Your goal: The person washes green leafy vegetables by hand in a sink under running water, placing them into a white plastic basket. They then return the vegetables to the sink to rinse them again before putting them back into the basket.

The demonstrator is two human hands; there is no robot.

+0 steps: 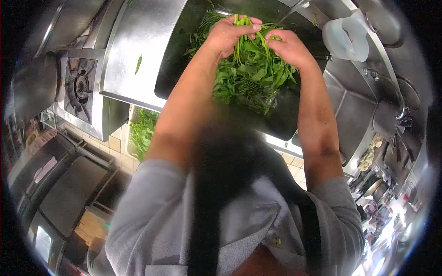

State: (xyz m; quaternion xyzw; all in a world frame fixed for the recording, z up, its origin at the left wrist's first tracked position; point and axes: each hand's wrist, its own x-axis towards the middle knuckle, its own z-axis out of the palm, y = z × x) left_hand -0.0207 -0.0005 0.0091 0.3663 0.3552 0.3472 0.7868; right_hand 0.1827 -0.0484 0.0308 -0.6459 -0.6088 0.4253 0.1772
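Note:
Over the dark sink basin, my left hand is closed around a bunch of leafy greens, the pale green stems showing between thumb and fingers. My right hand is just to its right, fingers pinched on stems of the same bunch. The leaves hang down below both hands. More loose greens lie in the sink behind my left hand, and leaves spread beneath the bunch. What lies under the leaves is hidden.
A steel counter with a stray green piece adjoins the sink on the left. Below it stands a basket of greens. A gas burner is farther left. At right are a whitish plastic container and a second basin.

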